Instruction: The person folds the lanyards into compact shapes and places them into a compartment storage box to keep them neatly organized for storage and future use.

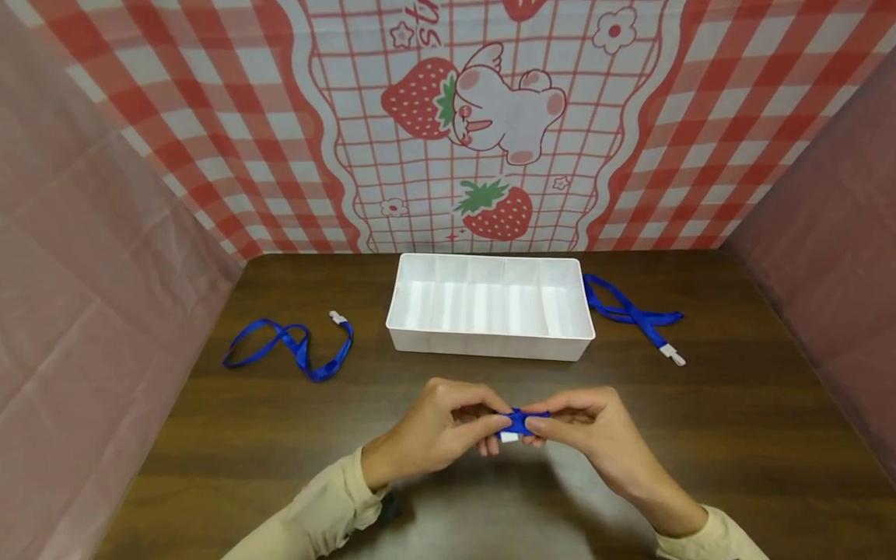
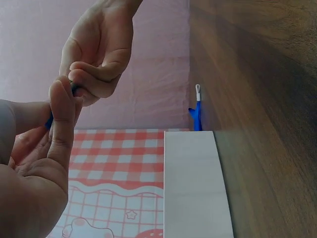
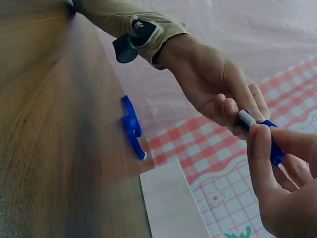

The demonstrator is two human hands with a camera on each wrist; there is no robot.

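Between my two hands is a blue lanyard [image 1: 519, 422], bunched into a small folded bundle, its white clip [image 1: 509, 437] poking out below. My left hand [image 1: 448, 424] pinches the left end of the bundle between thumb and fingers. The right hand [image 1: 591, 432] pinches the other end in the same way. In the right wrist view the folded blue strap [image 3: 276, 151] and part of the white clip [image 3: 246, 117] show between the fingers. The left wrist view has most of the bundle hidden behind fingers. Both hands are held above the table, in front of the white tray.
A white divided tray [image 1: 490, 346] stands at the back middle of the brown wooden table [image 1: 280, 451]. One loose blue lanyard [image 1: 301, 350] lies left of it, another [image 1: 630, 313] right of it. Behind hangs a red-and-white checked strawberry cloth [image 1: 231, 124]; pink cloths flank the sides.
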